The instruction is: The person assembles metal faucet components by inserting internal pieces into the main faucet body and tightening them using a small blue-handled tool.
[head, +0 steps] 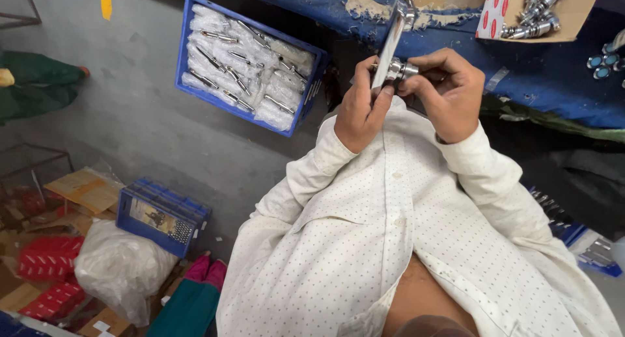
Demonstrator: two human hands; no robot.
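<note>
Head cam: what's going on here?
A person in a white dotted shirt holds a flat metal wrench in the left hand and a small shiny metal fitting in the right hand, with the wrench set against the fitting. On the floor to the left sits a blue crate full of bagged metal parts. More metal parts lie on cardboard on the blue-covered bench ahead.

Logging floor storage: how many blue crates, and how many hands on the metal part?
Blue crates: 2, a large blue crate of bagged metal parts and a small blue crate
Hands on the metal part: 2, left hand, right hand
Total: 4
</note>
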